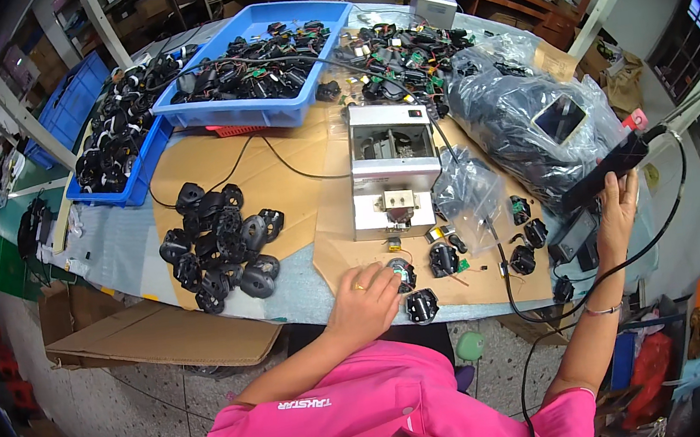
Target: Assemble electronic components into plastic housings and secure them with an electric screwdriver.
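the left hand [365, 296] pinches a small black part with a green circuit board [403, 274], fingers closed on it at the near edge of the cardboard-covered table [275, 171]. just beside it lie more black parts [422, 305]; beyond stands a small metal press [393, 169]. far out to the side, the right hand [618, 207] grips a black handheld tool [605, 171] with a trailing cable [631, 260]. that cable could snag loose parts and sweep them off the edge.
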Demonstrator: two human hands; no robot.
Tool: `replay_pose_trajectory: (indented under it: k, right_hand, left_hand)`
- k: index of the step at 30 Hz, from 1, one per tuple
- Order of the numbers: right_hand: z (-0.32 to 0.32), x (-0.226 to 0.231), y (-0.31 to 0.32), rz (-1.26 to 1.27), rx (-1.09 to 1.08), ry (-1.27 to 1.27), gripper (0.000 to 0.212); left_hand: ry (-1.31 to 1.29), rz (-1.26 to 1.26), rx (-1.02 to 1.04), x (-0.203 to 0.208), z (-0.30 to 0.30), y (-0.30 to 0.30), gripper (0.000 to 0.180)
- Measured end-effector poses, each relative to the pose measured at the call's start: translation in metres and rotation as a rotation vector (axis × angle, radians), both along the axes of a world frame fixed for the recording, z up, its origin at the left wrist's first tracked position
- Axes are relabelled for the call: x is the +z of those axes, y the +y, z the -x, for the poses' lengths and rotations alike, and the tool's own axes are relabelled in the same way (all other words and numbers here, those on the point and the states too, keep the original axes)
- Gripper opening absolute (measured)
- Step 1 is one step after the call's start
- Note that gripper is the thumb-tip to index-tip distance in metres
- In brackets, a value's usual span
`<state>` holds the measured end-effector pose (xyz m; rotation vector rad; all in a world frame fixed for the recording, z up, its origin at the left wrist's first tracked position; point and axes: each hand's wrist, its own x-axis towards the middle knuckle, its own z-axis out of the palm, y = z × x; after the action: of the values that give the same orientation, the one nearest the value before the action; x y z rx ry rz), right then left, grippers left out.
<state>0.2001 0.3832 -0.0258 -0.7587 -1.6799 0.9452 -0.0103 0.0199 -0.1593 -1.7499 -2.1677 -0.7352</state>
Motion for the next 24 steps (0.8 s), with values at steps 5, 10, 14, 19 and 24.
replay_pose_trajectory:
  k: [5,10,14,19,24]
  right_hand:
    - [-0.044,0.033,-0.019,-0.312,-0.256,-0.056,0.047]
    - [-0.073,0.038,-0.116,-1.214,-0.736,-0.351,0.035]
    - [0.085,0.045,-0.160,-0.988,-0.068,-0.431,0.029]
    - [0.200,-0.023,-0.042,-0.372,0.342,-0.626,0.032]
    - [0.256,-0.074,0.003,-0.191,0.471,-0.840,0.035]
  left_hand:
    - [-0.023,0.019,0.014,-0.002,0.000,-0.005,0.035]
    - [0.019,-0.004,0.025,0.001,-0.002,0.001,0.033]
    - [0.044,0.054,0.074,-0.004,-0.001,-0.011,0.031]
    - [0.032,0.010,0.032,-0.002,0.001,-0.011,0.030]
    - [0.009,0.002,0.026,-0.001,0.003,-0.010,0.031]
